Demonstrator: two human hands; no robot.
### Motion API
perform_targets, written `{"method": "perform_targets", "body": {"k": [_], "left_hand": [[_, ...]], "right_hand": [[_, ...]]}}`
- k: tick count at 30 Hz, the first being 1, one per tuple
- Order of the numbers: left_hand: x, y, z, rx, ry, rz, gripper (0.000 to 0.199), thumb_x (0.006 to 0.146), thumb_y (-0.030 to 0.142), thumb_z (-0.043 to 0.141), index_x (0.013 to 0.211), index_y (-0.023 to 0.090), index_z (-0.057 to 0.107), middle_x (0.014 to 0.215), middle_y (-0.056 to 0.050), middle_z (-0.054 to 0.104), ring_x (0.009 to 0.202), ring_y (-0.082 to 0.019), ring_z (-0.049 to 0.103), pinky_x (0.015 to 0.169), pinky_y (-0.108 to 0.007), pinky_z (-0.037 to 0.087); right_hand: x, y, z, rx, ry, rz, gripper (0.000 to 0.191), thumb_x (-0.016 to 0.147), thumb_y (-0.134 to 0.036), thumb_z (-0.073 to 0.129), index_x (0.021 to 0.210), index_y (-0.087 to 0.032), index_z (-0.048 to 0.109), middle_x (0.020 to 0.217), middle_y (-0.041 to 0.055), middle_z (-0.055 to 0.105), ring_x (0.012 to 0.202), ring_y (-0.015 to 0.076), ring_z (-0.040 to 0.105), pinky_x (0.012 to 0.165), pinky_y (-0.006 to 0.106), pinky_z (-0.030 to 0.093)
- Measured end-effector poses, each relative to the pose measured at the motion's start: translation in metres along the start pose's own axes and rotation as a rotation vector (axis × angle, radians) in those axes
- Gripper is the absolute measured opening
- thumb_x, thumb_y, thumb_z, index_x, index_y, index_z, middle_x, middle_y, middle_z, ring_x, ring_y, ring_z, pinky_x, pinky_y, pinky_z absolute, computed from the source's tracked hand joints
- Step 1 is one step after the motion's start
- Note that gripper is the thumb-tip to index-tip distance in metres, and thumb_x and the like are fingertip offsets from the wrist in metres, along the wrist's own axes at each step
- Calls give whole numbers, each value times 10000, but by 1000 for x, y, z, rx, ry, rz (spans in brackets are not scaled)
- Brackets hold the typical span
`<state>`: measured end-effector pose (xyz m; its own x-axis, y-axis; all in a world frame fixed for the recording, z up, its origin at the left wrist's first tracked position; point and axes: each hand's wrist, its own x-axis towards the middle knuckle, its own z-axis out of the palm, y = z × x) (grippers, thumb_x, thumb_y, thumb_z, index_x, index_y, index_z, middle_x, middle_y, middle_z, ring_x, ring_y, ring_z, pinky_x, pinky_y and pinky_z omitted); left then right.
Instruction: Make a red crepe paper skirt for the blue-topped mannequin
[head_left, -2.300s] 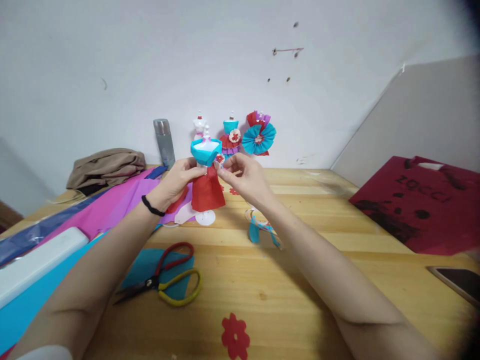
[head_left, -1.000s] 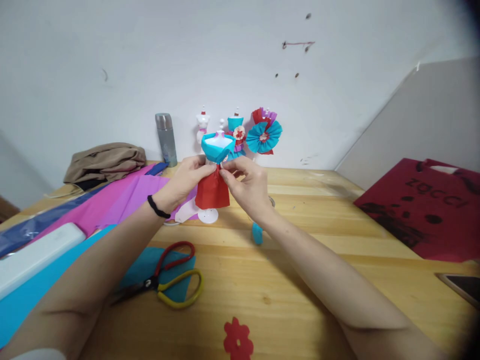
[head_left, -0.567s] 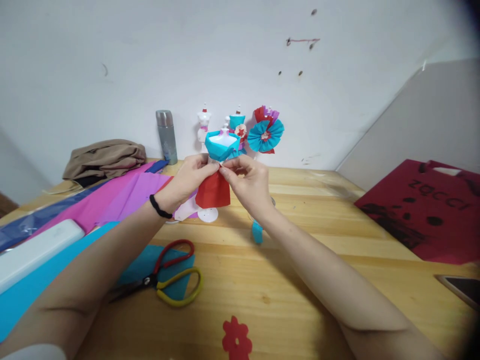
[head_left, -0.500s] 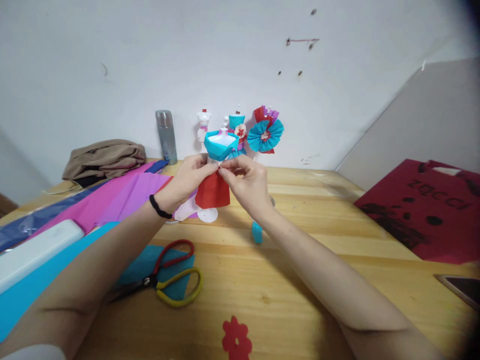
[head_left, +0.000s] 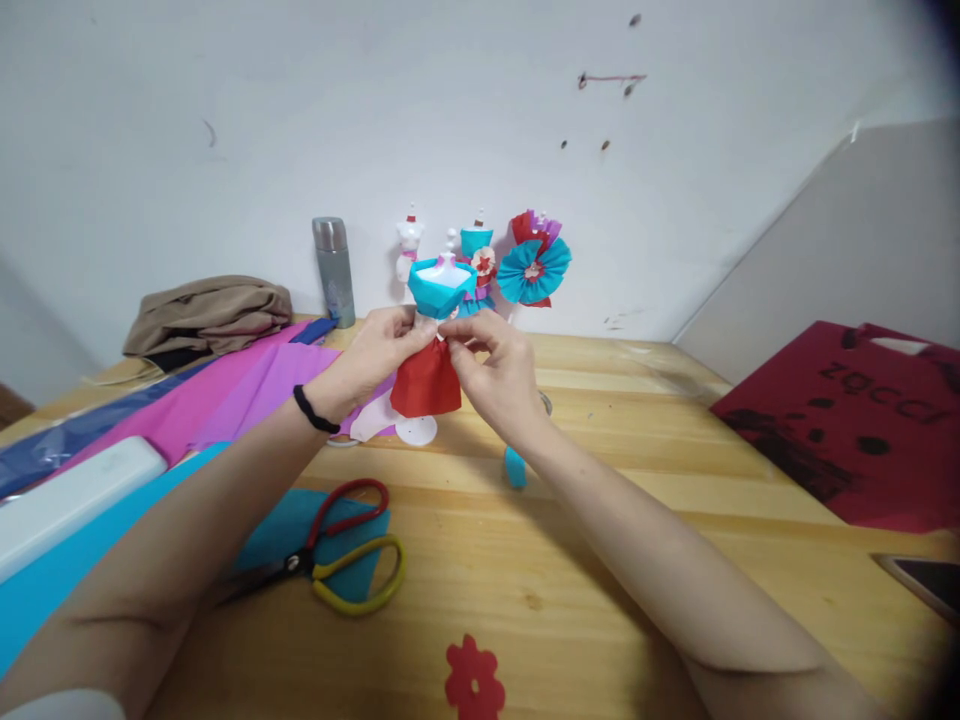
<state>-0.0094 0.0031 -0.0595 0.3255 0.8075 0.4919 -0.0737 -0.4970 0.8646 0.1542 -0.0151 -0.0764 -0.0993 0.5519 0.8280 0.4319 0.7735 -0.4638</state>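
Observation:
A small white mannequin stands upright on a round white base, wearing a blue paper top and a red paper skirt. My left hand is closed around the waist from the left, its thumb at the gap between top and skirt. From the right, my right hand pinches at the skirt's waist edge with thumb and index finger; anything small between those fingertips is too tiny to make out. The back of the waist is hidden by the fingers.
Red-and-yellow-handled scissors lie on blue paper. A red paper flower lies at the front, a blue scrap beside my right forearm. Dressed mannequins and a flask stand along the wall. A red bag is at the right.
The fingers of my right hand have shifted slightly at the waist, and the top of the red skirt looks more gathered. My left hand keeps its hold.

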Motion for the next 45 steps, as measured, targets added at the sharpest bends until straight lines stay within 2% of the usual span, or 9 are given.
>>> {"method": "perform_targets", "body": {"k": [8,13,19,24,32,37,42,45], "left_hand": [[-2,0,-2,-65,-6,-47,384,740,512,812,778,162,659,781,-23,646,715,-142,567,700,-294,461],[-4,6,2,-82,47,-82,330,744,437,812,685,173,623,692,-6,595,649,-134,528,620,-290,429],[-4,4,8,-127,142,-52,296,747,347,785,630,173,576,642,13,566,660,-129,547,647,-283,449],[-4,1,8,23,186,6,303,799,381,732,646,171,577,654,10,590,659,-126,535,632,-265,443],[-5,5,7,113,173,2,300,830,377,692,654,175,557,676,19,591,672,-127,528,653,-269,434],[-3,-1,5,80,154,-3,235,849,384,680,741,180,636,754,-5,653,707,-152,576,676,-282,469],[-3,0,8,100,156,14,268,806,357,708,659,190,558,663,6,588,704,-162,569,643,-268,452],[-4,3,8,142,154,34,260,796,369,711,692,181,565,694,7,596,699,-149,553,650,-263,445]], "right_hand": [[-6,-6,3,-428,-25,-299,357,965,-143,363,968,-147,720,834,113,619,818,235,534,739,398,481],[-10,-5,8,-559,-49,-297,354,993,-165,362,1076,-178,706,898,123,623,848,250,514,725,403,428],[-18,-1,16,-704,7,-399,325,1015,-162,388,1156,-168,681,951,130,652,887,256,536,739,402,397],[-21,9,17,-719,51,-505,311,1006,-129,424,1204,-151,664,974,131,663,934,255,559,777,398,398],[-25,22,21,-600,16,-414,371,984,-131,413,1247,-229,655,994,106,674,944,235,577,916,468,377],[-18,18,17,-479,45,-410,362,942,-140,416,1159,-187,702,883,98,664,851,231,580,824,439,402],[-9,13,7,-98,117,-126,285,874,-138,449,913,-213,722,812,52,652,826,204,613,789,382,488],[-7,13,8,56,153,27,209,831,-169,489,821,-220,691,804,28,671,803,187,632,776,357,516]]}}
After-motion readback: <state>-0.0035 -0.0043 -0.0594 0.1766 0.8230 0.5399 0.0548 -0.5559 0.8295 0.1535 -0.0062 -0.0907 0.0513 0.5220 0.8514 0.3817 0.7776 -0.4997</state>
